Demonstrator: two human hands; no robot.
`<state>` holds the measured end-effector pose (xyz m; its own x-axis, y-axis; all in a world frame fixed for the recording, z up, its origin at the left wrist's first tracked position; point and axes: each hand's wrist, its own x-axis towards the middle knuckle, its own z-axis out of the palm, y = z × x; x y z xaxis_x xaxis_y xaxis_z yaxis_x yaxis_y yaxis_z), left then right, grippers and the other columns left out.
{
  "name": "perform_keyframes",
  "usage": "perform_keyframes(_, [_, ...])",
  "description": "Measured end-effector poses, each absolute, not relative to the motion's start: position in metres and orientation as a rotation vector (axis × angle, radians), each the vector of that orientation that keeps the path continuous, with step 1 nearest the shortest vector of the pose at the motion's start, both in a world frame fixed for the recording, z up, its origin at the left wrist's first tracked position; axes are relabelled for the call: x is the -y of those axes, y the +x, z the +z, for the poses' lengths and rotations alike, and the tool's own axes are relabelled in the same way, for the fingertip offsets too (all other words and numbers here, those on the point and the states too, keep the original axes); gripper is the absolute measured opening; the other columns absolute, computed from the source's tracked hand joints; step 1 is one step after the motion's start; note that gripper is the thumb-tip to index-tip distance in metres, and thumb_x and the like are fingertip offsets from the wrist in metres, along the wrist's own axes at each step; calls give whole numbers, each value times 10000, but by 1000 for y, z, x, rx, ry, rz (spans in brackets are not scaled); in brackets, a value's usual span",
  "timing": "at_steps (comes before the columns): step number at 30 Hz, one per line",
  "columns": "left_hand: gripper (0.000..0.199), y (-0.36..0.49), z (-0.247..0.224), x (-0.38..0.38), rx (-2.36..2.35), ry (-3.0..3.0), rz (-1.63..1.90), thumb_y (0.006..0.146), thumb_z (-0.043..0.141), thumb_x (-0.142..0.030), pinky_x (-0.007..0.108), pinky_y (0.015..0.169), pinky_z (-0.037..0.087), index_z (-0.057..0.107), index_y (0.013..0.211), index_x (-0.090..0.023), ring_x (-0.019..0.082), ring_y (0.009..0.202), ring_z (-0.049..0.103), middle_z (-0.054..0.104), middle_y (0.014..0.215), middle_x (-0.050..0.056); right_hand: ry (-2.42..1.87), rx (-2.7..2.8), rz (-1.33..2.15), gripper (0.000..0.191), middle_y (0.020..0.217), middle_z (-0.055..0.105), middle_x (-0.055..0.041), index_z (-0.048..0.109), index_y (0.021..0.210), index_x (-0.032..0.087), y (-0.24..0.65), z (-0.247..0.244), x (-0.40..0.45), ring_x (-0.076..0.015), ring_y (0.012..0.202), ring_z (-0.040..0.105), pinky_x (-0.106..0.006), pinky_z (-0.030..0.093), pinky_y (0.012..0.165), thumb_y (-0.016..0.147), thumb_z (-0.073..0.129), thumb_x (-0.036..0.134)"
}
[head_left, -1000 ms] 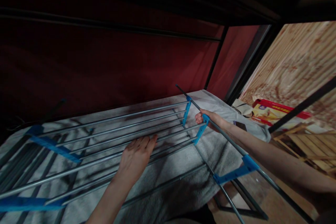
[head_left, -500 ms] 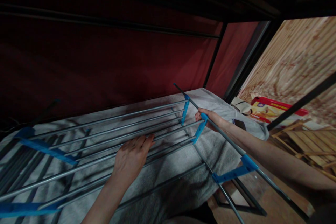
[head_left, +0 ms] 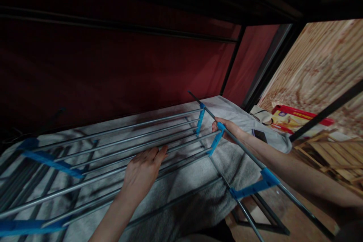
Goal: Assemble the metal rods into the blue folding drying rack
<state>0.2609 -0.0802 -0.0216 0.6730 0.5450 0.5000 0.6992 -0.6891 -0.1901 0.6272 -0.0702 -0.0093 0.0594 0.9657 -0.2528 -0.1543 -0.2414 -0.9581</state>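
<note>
Rack: probably light, stiff; likely slippery along bare tubes.
Left hand: curled round a middle tube.
Right hand: clasped at blue bracket.
Best hold: near brackets.

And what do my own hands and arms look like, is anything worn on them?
Your left hand and right hand show no gloves. The left forearm and right forearm show no sleeve or watch. No ring shows; the right is partly hidden.
</note>
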Motion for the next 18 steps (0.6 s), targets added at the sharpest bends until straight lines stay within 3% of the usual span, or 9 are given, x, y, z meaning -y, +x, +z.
perform_keyframes(18, [253, 260, -23, 79, 979, -2516, -573, 961, 543, -216, 336, 641, 506, 667, 1182, -200, 223, 721, 675, 695, 844, 49, -1336, 894, 1395, 385, 695, 697, -64, 662, 687, 190, 621, -11, 73, -170, 681, 625, -285, 470, 759, 914, 502, 456])
